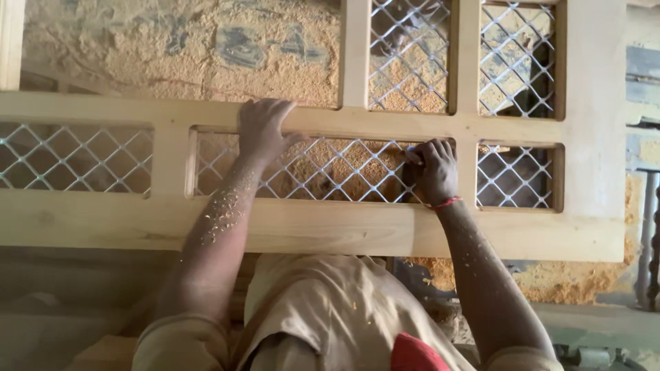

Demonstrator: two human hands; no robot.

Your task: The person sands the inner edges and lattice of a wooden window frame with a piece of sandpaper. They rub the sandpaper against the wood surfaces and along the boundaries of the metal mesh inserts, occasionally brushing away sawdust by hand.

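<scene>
A pale wooden frame with several openings lies across the view, each opening filled with white diamond wire mesh. My left hand rests flat on the frame's middle rail, fingers spread over its top edge. My right hand is closed at the right end of the centre mesh panel, pinching a small object against the mesh; what it is stays hidden by the fingers. A red thread circles my right wrist. Wood shavings cling to my left forearm.
Sawdust covers the floor under and beyond the frame. A dark metal post stands at the right edge. My tan trousers and a red cloth fill the lower middle.
</scene>
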